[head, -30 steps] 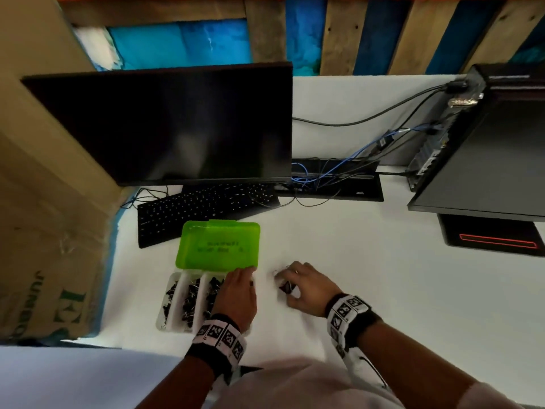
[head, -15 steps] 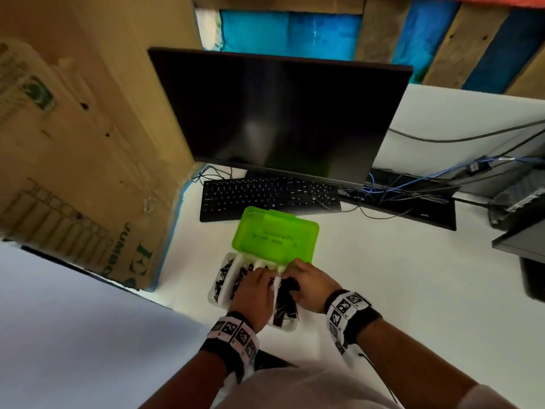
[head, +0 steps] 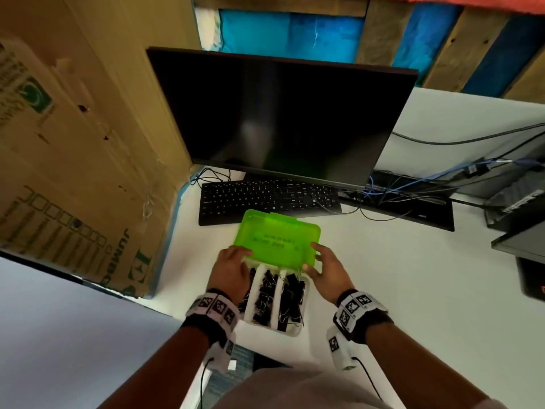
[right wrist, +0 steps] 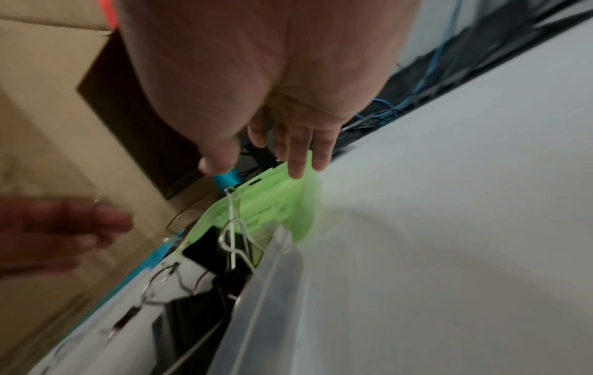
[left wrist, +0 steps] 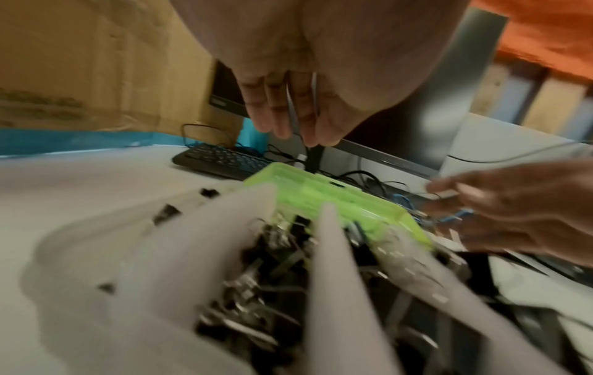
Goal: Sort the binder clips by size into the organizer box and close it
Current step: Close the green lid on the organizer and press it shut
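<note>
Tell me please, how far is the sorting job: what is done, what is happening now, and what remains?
Done, as it looks: black binder clips fill the compartments of the organizer box, and none shows loose on the desk. In hand: the left hand and the right hand are at either end of the green lid, which is open. Left: lowering the lid and shutting it.

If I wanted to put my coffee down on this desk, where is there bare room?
Best spot: the white desk right of the clip box, in front of the cables. A narrower strip lies between the box and the cardboard carton. Crowded: between keyboard and green lid, where the left hand and right hand work.
</note>
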